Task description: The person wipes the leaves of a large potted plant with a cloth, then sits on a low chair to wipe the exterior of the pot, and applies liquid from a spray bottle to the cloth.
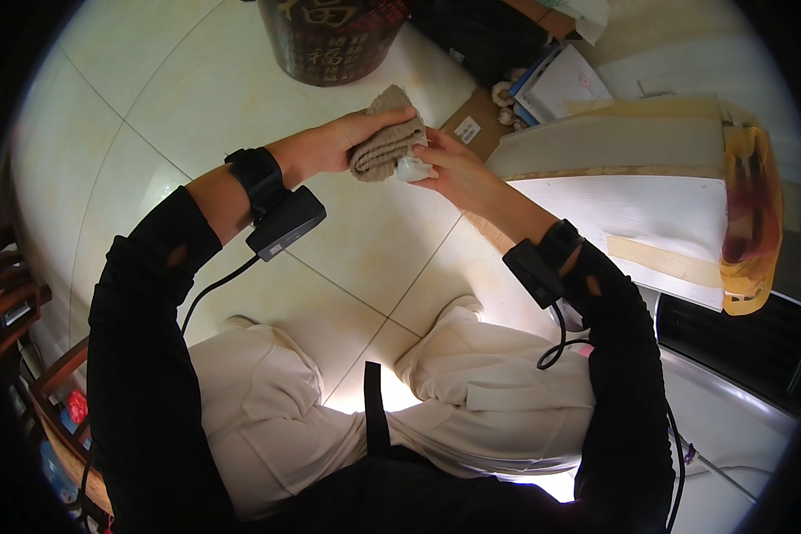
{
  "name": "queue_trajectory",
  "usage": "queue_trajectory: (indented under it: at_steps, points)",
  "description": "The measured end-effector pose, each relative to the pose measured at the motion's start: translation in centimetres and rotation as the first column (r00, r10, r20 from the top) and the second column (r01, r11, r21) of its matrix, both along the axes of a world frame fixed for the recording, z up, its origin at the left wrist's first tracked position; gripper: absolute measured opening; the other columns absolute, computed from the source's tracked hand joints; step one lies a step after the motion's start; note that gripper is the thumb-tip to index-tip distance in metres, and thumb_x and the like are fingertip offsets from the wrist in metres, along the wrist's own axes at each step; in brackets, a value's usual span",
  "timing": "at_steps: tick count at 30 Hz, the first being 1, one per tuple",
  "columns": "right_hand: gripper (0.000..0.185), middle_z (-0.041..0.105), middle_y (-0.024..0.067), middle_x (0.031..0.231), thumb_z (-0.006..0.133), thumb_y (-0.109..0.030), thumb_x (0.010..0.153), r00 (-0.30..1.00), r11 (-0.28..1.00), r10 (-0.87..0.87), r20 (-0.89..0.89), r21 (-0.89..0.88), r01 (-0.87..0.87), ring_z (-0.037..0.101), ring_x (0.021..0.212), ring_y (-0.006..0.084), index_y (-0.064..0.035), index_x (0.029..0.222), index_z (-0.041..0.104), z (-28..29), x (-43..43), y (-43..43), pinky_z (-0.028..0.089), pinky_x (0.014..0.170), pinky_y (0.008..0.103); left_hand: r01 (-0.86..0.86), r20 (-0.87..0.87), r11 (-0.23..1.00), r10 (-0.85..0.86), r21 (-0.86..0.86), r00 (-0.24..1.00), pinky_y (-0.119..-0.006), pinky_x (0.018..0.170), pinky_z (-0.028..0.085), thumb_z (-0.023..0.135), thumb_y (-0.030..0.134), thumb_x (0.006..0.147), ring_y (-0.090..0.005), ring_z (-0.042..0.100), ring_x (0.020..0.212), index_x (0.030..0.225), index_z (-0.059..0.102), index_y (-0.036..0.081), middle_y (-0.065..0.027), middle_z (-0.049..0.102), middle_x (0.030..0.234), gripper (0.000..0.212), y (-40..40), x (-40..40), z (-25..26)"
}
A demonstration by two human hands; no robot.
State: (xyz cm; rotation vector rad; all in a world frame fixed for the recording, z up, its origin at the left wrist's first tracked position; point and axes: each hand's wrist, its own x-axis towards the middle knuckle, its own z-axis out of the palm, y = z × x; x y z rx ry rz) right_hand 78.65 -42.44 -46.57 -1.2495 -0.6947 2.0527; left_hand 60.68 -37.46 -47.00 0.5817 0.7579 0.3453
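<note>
My left hand (337,139) grips a folded, ribbed grey-brown cloth (382,148) from its left side, with the thumb laid across the top. The cloth is held out over the tiled floor, its layered folds facing me. At its right edge my right hand (464,177) pinches a small crumpled white piece (414,169), perhaps plastic or paper, which rests against the cloth. Some fingers of the right hand reach behind the cloth and are partly hidden. A black device is strapped to each forearm, with a cable running from it.
A dark bin (334,50) with gold characters stands ahead on the tiles (334,267). To the right are garlic bulbs (502,95), papers (564,83), a cardboard piece (460,123), a large white box (614,207) and a yellowish plastic bag (747,220). Wooden furniture (60,367) stands at left.
</note>
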Motion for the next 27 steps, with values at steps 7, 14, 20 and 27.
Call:
queue_trajectory:
  at_steps: [7, 14, 20, 27]
  points:
    - [0.047, 0.044, 0.0085, 0.113, 0.056, -0.012, 0.080, 0.968, 0.979, 0.151, 0.203, 0.104, -0.174, 0.045, 0.106, 0.0178, -0.0032, 0.120, 0.033, -0.6, -0.5, -0.7, 0.041, 0.088, 0.0361, 0.033, -0.118, 0.999, -0.032, 0.011, 0.992, -0.027, 0.060, 0.050, 0.060, 0.033, 0.076, -0.0135, 0.058, 0.071, 0.101, 0.052, 0.005, -0.0059, 0.058, 0.089, 0.037, -0.7, 0.2, -1.8]
    - [0.044, 0.045, 0.0121, 0.109, 0.056, -0.024, 0.080, 0.936, 0.974, 0.194, 0.295, 0.053, -0.219, 0.047, 0.101, 0.0205, -0.0026, 0.114, 0.038, -1.0, -0.9, 0.0, 0.043, 0.085, 0.0349, 0.092, -0.269, 0.961, -0.019, 0.262, 0.963, -0.026, 0.067, 0.048, 0.063, 0.022, 0.072, -0.0139, 0.057, 0.079, 0.103, 0.051, 0.002, -0.0087, 0.058, 0.090, 0.038, -0.9, -0.4, -2.4]
    - [0.055, 0.045, 0.0136, 0.112, 0.045, -0.045, 0.084, 0.965, 0.975, 0.172, 0.198, -0.174, -0.138, 0.047, 0.100, 0.0239, -0.0029, 0.118, 0.037, 0.0, -1.8, 0.6, 0.043, 0.085, 0.0404, 0.460, -0.670, 0.655, 0.095, 0.599, 0.737, -0.030, 0.079, 0.044, 0.069, 0.029, 0.066, -0.0205, 0.056, 0.090, 0.110, 0.043, -0.001, -0.0144, 0.056, 0.098, 0.059, -2.8, 1.0, -2.9]
    - [0.058, 0.044, 0.0144, 0.111, 0.043, -0.050, 0.084, 0.977, 0.984, 0.051, 0.205, -0.175, -0.015, 0.048, 0.098, 0.0245, -0.0048, 0.119, 0.036, -2.1, -1.3, 0.7, 0.043, 0.082, 0.0432, 0.409, -0.639, 0.722, 0.060, 0.558, 0.767, -0.031, 0.084, 0.042, 0.072, 0.037, 0.061, -0.0236, 0.053, 0.097, 0.115, 0.036, -0.003, -0.0171, 0.054, 0.105, 0.076, -2.7, 1.2, -3.7]
